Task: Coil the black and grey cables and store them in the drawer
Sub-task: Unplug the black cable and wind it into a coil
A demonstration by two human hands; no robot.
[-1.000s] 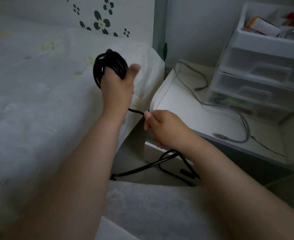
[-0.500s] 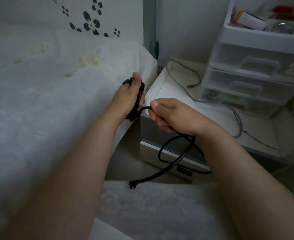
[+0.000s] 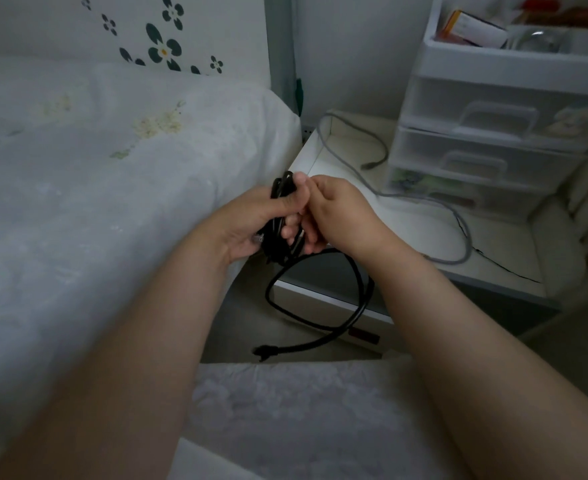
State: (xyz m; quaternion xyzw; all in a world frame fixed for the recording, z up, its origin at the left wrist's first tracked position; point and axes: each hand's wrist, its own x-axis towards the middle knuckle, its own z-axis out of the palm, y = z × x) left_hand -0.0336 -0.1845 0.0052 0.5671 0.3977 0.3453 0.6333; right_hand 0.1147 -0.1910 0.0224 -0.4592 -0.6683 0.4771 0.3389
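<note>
A: Entry, head view. Left hand [image 3: 251, 221], pose?

B: Forearm enters from the lower left and rises toward mid-frame. Palm turned rightward, fingers and thumb curled round a bundle of coiled black cable [image 3: 278, 220]. Loops stick out above the thumb and below the fingers. A small metal connector tip shows at the heel of the palm.

A: Right hand [image 3: 334, 213]?

B: Forearm enters from the lower right, wrist bent, back of hand toward the camera. Fingers curled, pinching the same cable just beside the left thumb; the two hands touch at centre frame.

A: Uncoiled remainder?

B: One slack loop hangs below the hands, in front of the white bedside table [image 3: 407, 233]; its free plug end dangles lower centre, above the pale blanket on the lap.

A: Grey cable [image 3: 365, 181]?

B: Lying loose on the table top, right of centre, running from the back left corner across to the front right. Well apart from both hands.

A: Drawers?

B: Translucent plastic drawer unit [image 3: 500, 133] at upper right, standing on the table; visible drawers closed. White bed cover [image 3: 112, 188] fills the left.
</note>
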